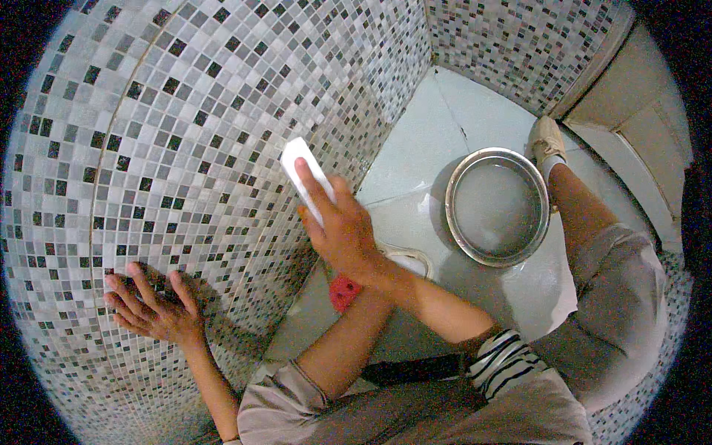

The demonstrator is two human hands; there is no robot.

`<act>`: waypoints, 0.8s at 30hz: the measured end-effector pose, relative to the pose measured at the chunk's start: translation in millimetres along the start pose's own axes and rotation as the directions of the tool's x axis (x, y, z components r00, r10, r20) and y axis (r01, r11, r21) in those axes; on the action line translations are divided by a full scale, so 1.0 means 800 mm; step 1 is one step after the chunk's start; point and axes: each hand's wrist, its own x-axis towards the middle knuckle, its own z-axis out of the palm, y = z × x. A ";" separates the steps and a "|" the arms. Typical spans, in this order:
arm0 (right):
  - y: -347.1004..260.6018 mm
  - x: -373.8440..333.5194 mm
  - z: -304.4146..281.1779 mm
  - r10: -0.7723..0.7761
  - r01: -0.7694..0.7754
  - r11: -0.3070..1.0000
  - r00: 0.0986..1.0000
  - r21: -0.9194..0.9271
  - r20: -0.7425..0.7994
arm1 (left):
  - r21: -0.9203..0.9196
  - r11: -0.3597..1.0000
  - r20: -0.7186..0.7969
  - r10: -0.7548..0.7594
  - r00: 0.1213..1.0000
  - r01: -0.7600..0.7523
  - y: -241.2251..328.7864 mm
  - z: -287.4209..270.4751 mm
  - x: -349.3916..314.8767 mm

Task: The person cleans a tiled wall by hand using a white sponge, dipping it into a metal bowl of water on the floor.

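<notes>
At near left the left hand [157,315] is set against the wall [222,133], fingers spread apart. Farther right, the right hand's [345,233] fingers are clamped on the white block [315,173], which lies under the outstretched index finger, angled far left. The bowl [450,208] stands right on the floor [411,148].

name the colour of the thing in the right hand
White; the held object shows best in the head view.

The sleeve cuff [507,364] is striped black-and-white, legwear [623,311] taupe, the shoe [546,138] beige.
</notes>
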 end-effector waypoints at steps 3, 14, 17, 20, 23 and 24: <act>0.020 0.052 -0.013 0.096 -0.107 0.990 0.988 -0.087 -0.119 | 0.000 1.000 0.003 0.010 1.000 -0.010 0.000 -0.002 0.004; 0.027 0.039 -0.005 0.032 -0.034 0.999 0.998 -0.020 -0.062 | -0.002 1.000 0.029 0.007 1.000 -0.007 0.003 -0.003 0.000; 0.024 0.063 -0.016 0.104 -0.105 0.995 0.986 0.000 -0.130 | 0.007 1.000 0.011 0.002 1.000 -0.002 0.000 -0.002 0.001; 0.004 0.028 -0.003 0.154 -0.156 0.988 0.987 -0.024 -0.046 | -0.002 1.000 -0.034 0.021 0.999 -0.021 -0.003 0.003 0.002; 0.007 0.012 0.007 0.069 -0.067 0.996 0.997 -0.060 0.037 | 0.003 1.000 -0.036 0.022 0.999 -0.022 -0.004 0.002 0.000; 0.012 0.013 0.001 0.002 0.000 0.996 1.000 -0.092 0.028 | -0.008 1.000 -0.026 0.004 1.000 -0.004 0.000 0.003 0.001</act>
